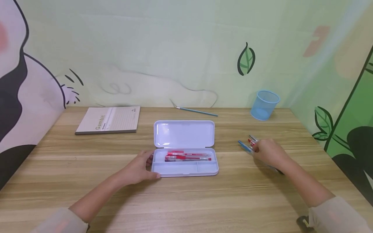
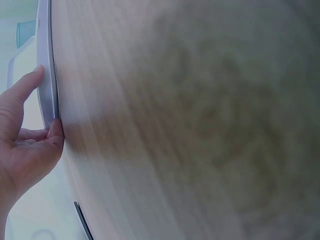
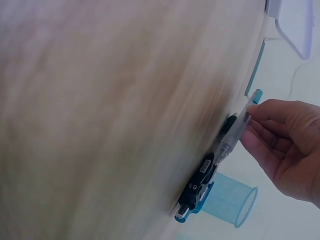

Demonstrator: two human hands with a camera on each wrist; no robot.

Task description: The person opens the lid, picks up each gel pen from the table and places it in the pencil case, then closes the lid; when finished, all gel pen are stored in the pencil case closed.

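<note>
A white pencil case (image 1: 175, 167) lies with its lid raised on the table, several red and clear pens (image 1: 186, 157) in its rear compartment. At its left end my left hand (image 1: 140, 168) grips the corner, thumb at the front edge and fingers curled at the side; the left wrist view shows this hand (image 2: 30, 125) against the case wall (image 2: 46, 60). To the right, my right hand (image 1: 269, 153) pinches a clear-barrelled pen with a blue end (image 3: 235, 134) among several loose pens. A black pen (image 3: 200, 177) lies beside it, low over the table.
A notebook (image 1: 109, 119) lies at the back left. Behind the case is a blue-green pencil (image 1: 198, 112) near the wall. A light blue mesh pen cup (image 1: 264, 106) stands at the back right, beyond my right hand. The front compartments of the case (image 1: 207, 167) show bare floors.
</note>
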